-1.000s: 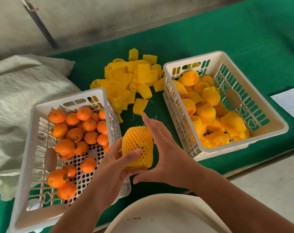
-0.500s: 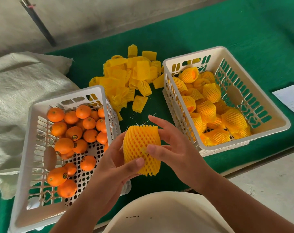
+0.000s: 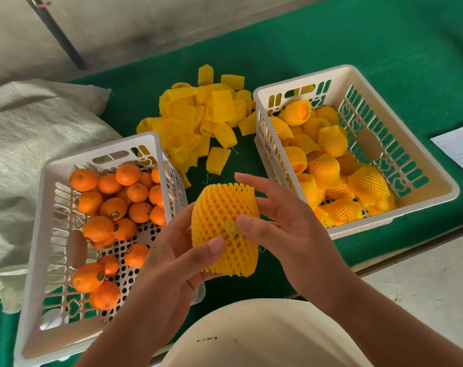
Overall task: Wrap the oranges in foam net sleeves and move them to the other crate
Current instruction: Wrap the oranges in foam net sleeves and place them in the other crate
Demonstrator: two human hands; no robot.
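Head view: both hands hold one sleeved orange [image 3: 225, 229] at centre, above the green mat [image 3: 357, 62]. Left hand [image 3: 172, 258] cups it from 8 o'clock, thumb curled across the net; right hand [image 3: 286, 229] grips from 3 o'clock, thumb pressed on the front, fingers curved behind. Left crate [image 3: 37, 260] at 9 o'clock holds bare oranges [image 3: 111, 207]; right crate [image 3: 423, 165] at 2 o'clock holds wrapped oranges [image 3: 328, 170]. Loose sleeves [image 3: 198, 115] lie at 12 o'clock, between the crates
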